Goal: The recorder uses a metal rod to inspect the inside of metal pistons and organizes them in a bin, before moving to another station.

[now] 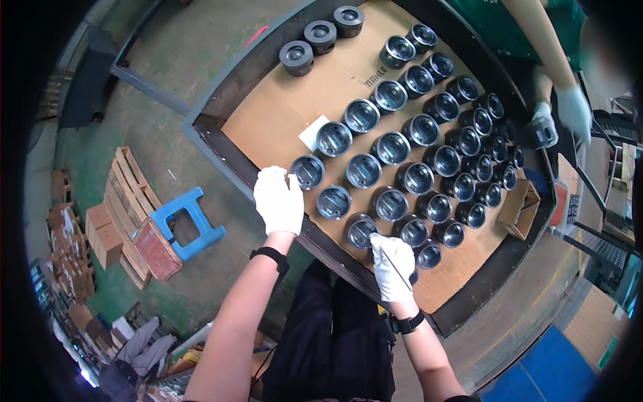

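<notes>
White gloves cover both my hands. My left hand (279, 201) lies over the near edge of the table, fingers forward, its tips right beside a dark metal piston (307, 173). My right hand (393, 264) is closed around a thin, dark, pen-like stick (400, 273) that slants across the palm. Its fingertips are at the near rim of another piston (362, 231). These pistons stand with their hollow ends up, in slanting rows with several more. The right fingers partly cover a piston behind them.
A framed table (214, 144) lined with cardboard carries the pistons. Three pistons (320, 36) stand crown up at the far left. White paper (313, 132) lies by the rows, a small carton (519, 208) at right. A co-worker's gloved hand (544, 124) holds a piston. A blue stool (191, 224) stands left.
</notes>
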### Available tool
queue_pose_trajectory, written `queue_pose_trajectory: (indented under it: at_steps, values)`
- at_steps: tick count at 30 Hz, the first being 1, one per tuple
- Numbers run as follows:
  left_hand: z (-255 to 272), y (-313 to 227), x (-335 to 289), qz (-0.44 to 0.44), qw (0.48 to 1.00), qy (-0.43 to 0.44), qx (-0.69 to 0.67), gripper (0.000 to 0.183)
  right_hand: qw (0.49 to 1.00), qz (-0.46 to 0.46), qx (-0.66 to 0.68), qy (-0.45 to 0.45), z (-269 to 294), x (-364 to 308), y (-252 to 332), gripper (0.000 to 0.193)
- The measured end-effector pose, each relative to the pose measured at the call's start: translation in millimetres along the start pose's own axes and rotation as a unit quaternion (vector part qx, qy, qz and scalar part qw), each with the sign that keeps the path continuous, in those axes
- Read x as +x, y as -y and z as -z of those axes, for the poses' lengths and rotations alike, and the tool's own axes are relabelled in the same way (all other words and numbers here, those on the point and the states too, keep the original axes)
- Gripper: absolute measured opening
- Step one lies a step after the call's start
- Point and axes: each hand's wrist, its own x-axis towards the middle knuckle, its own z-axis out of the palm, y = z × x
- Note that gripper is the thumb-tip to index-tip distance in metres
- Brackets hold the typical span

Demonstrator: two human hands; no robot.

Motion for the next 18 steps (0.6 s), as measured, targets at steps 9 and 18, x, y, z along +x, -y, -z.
queue_pose_trajectory:
  at_steps: [9,18]
  values:
    - [3,5,1,-0.011,1.0,-0.002,-0.012,0.017,0.997,0.031,-0.053,0.037,-5,6,16,0.005]
    - [0,1,-2,-0.013,0.999,0.028,-0.009,0.02,0.988,0.046,-0.142,0.043,2,10,8,0.006]
